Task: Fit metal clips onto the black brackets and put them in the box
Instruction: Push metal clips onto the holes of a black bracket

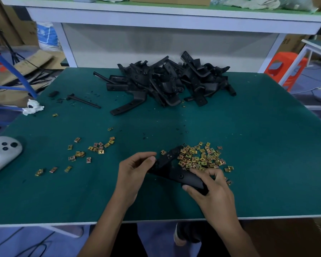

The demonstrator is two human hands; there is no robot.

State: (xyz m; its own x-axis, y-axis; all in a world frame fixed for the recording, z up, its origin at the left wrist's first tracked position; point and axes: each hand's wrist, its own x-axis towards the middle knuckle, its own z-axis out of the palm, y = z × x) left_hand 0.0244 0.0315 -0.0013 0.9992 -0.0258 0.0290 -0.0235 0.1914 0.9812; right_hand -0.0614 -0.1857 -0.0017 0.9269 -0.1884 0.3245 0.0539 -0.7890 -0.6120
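Green mat (248, 145), left hand (133, 173) and right hand (211, 190) gripping bracket (174, 171), sack (46, 36) print blurred

The bracket pile (170, 82) lies at the table (258, 136)'s back, the clip heap (200, 158) nearer, scattered clips (96, 148) left of it, one bracket (176, 171) between, perhaps touching the heap.

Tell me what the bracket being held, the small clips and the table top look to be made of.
Held bracket: likely moulded plastic, matte black, with a dull sheen and rounded edges. Clips: thin folded metal, yellowish plated finish, glinting gold and pink. Table top: seemingly a rubber or vinyl mat, flat dark green, non-reflective; cannot tell which.
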